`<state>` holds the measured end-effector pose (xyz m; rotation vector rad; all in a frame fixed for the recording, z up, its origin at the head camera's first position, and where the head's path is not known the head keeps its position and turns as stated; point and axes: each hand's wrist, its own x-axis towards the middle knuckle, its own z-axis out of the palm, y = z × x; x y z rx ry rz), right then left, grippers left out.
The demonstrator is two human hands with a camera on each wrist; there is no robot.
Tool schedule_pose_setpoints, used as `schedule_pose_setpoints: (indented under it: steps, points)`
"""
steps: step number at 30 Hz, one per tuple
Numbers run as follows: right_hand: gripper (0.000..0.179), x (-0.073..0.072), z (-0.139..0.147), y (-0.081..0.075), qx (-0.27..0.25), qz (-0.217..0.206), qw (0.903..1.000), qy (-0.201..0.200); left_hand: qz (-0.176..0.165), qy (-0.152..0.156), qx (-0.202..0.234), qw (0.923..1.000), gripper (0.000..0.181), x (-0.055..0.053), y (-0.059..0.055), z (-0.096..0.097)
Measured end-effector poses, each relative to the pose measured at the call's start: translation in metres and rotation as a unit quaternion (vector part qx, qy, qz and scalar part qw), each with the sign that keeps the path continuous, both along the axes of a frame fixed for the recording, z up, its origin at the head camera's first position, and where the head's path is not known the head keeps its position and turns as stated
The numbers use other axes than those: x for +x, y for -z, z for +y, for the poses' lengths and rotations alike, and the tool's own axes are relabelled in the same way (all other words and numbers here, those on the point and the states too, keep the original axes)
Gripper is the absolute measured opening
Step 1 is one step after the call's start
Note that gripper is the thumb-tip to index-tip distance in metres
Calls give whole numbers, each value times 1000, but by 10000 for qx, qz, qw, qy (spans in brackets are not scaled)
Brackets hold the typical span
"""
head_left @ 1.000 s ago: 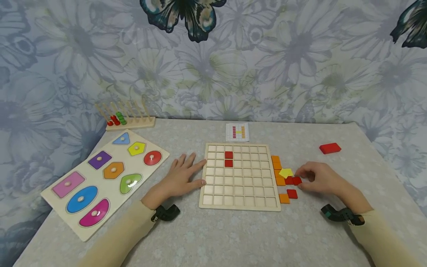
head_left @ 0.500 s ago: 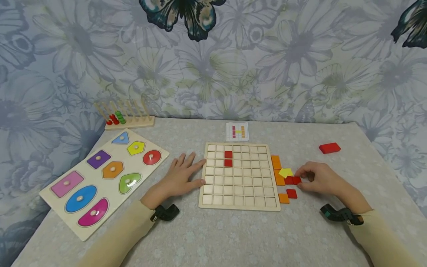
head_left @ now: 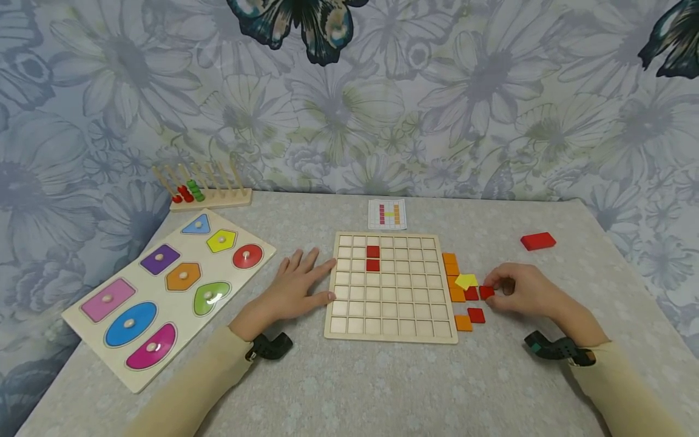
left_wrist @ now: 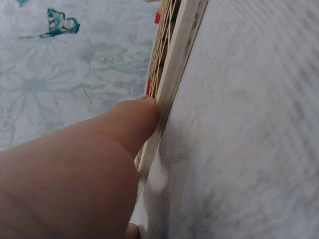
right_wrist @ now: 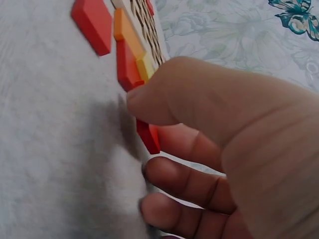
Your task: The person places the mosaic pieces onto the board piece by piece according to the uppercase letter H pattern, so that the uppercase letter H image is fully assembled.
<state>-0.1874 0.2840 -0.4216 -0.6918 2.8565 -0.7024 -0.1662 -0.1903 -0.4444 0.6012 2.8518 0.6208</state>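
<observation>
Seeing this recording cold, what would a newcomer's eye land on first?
Probably the colourful shape puzzle at the left. Next, the pale grid board in the middle, with two red tiles in its cells, and to its right the right hand pinching another red tile. Above, a dark butterfly stands out on the flowered wall.

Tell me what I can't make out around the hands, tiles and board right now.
Right wrist view: the middle of the pinched red tile, covered by the right hand.
Left wrist view: the cells of the board, seen nearly edge-on and partly blocked by the left hand.
Head view: how many tiles form the yellow patch, too small to separate, and what it covers.
Head view: finer marks on the pattern card, too small.
</observation>
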Motion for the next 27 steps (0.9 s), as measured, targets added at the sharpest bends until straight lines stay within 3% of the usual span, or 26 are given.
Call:
schedule_pose_setpoints:
  steps: [12, 27]
  points:
    - [15, -2, -6, -10, 10, 184, 9996, 214, -11, -8, -44, 10000, 73, -1, -1, -3]
    - [16, -28, -60, -27, -276, 566, 9970, -446, -111, 19, -38, 9999, 73, 0, -1, -2]
